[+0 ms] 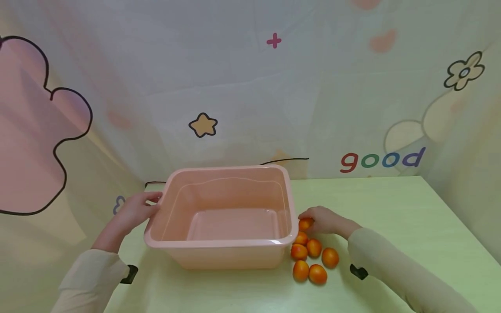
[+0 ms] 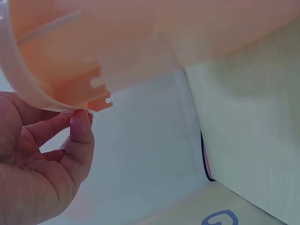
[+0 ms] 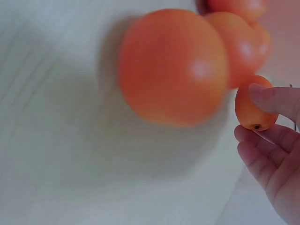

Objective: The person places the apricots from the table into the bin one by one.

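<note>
A pink plastic basin stands upright on the table, and no contents show inside it. My left hand is at its left side, pinching the rim between thumb and fingers; the left wrist view shows the thumb under the rim's edge. Beside the basin's right wall, my right hand holds one orange-red tomato between thumb and fingers. Several more tomatoes lie loose on the table, just in front of that hand. One tomato looms large in the right wrist view.
The pale green table extends to the right of the basin. A printed cloth hangs behind it and along the sides. Dark bands show under both wrists.
</note>
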A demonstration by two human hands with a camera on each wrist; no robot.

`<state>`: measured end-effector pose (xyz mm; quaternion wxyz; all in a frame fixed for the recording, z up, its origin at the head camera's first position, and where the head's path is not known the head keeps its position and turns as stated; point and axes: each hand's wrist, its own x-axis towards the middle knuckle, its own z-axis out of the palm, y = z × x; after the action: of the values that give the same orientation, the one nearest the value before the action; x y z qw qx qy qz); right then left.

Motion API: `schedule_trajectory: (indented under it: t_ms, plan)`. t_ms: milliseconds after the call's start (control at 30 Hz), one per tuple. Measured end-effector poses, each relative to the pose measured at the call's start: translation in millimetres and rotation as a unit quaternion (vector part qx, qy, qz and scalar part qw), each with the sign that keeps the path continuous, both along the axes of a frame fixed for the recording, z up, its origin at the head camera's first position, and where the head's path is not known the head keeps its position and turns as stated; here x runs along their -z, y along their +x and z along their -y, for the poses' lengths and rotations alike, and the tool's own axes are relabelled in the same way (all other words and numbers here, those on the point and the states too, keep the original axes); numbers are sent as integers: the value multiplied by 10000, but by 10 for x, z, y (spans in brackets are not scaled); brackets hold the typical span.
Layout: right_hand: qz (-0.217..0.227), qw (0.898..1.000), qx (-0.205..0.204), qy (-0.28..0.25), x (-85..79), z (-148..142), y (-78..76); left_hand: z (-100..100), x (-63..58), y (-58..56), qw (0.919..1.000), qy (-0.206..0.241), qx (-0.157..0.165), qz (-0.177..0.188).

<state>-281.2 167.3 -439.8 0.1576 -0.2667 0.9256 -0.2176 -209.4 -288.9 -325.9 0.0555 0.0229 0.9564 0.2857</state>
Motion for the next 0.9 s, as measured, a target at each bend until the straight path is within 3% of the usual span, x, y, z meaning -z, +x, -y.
schedule_trajectory:
  t_ms: [233,567,900]
  plan:
    - [-80,9996,1,-280,-297,-122,15,-19,-16,-2,9999,-13,-76,87]
    - [-562,9984,63,-69,-770,-193,70,-32,-38,-15,9996,-242,-7,143]
    - [-1025,9946,-133,54,-1151,-103,91,-32,-49,-26,9979,-550,289,-163]
